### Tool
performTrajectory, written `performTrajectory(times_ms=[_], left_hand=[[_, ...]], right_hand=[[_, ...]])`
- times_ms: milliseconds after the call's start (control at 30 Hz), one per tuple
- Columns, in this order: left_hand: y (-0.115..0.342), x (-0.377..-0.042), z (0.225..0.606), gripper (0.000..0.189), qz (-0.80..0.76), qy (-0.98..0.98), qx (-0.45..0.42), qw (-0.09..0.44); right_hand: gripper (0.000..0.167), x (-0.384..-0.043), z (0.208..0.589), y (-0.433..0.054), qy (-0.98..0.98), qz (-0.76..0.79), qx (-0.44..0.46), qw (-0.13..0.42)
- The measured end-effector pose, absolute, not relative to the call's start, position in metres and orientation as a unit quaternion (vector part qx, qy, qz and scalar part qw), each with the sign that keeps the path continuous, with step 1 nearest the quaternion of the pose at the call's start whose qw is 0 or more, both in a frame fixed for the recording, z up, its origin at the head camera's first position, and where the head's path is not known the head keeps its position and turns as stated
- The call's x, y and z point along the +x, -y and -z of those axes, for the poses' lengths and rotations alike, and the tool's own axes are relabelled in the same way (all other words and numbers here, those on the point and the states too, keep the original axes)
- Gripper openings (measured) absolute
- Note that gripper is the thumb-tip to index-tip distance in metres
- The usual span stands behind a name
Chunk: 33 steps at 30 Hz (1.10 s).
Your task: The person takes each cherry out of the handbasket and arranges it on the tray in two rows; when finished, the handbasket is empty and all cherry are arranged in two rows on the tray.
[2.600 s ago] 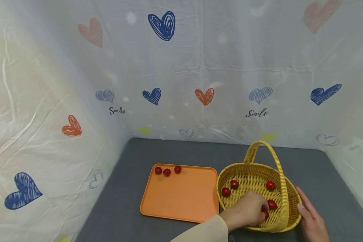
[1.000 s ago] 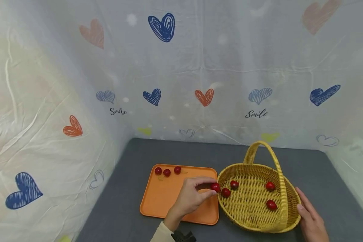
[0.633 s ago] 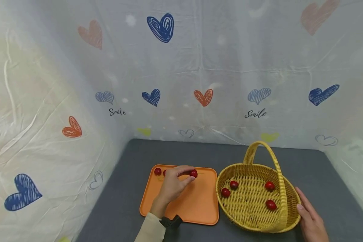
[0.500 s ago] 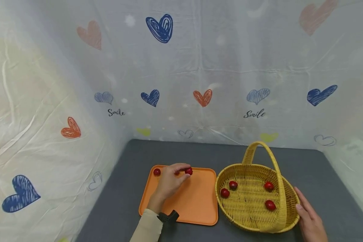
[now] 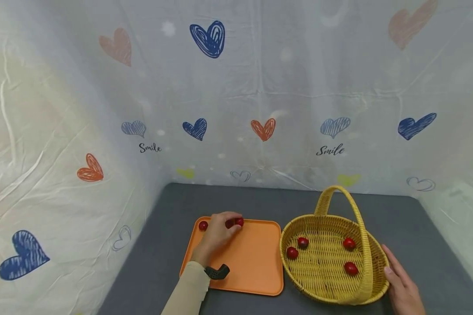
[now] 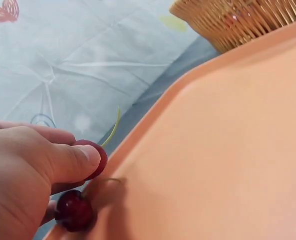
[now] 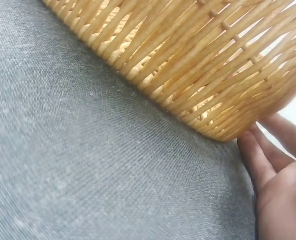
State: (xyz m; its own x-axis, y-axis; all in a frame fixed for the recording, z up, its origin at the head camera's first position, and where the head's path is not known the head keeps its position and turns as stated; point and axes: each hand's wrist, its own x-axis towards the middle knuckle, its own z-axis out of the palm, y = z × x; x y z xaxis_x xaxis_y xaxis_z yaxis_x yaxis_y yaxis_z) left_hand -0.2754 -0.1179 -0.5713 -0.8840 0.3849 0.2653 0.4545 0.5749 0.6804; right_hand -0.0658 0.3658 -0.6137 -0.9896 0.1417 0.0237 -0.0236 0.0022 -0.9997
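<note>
My left hand (image 5: 214, 234) pinches a dark red cherry (image 6: 102, 162) between thumb and fingers, over the back of the orange tray (image 5: 252, 262). Its thin green stem points up in the left wrist view. Just below it a second cherry (image 6: 75, 212) lies on the tray by the rim. Another cherry (image 5: 202, 225) sits at the tray's back left corner; my hand partly hides the row. My right hand (image 5: 405, 286) touches the right side of the yellow wicker basket (image 5: 319, 267) with extended fingers. Several cherries (image 5: 351, 268) lie inside the basket.
The basket stands directly right of the tray, its tall arched handle (image 5: 364, 245) rising over its right part. Both are on a dark grey cloth-covered table (image 5: 150, 271). A pale curtain (image 5: 236, 87) printed with hearts encloses the back and sides.
My left hand has taken a cherry out of the basket and carried it left to the tray's back edge, near the other cherries. My right hand has stayed at the basket.
</note>
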Motion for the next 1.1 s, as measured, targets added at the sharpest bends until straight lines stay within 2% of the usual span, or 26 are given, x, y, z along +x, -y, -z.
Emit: performTrajectory(times_ms=[200, 367, 567, 867, 1100], left_hand=[[0.116, -0.278, 0.577, 0.029, 0.376, 0.894, -0.241, 0.033], [0.111, -0.276, 0.581, 0.027, 0.349, 0.896, -0.270, 0.044], [0.108, -0.275, 0.583, 0.028, 0.335, 0.904, -0.263, 0.042], [0.110, -0.267, 0.580, 0.043, 0.380, 0.887, -0.258, 0.056], [0.100, -0.252, 0.557, 0.051, 0.461, 0.841, -0.277, 0.052]], right_hand=[[0.065, -0.065, 0.612, -0.366, 0.716, -0.692, -0.072, 0.051], [0.065, -0.066, 0.611, -0.365, 0.710, -0.699, -0.061, 0.058], [0.065, -0.067, 0.610, -0.365, 0.713, -0.696, -0.072, 0.051], [0.065, -0.065, 0.613, -0.363, 0.706, -0.703, -0.059, 0.064], [0.063, -0.066, 0.614, -0.364, 0.703, -0.707, -0.048, 0.066]])
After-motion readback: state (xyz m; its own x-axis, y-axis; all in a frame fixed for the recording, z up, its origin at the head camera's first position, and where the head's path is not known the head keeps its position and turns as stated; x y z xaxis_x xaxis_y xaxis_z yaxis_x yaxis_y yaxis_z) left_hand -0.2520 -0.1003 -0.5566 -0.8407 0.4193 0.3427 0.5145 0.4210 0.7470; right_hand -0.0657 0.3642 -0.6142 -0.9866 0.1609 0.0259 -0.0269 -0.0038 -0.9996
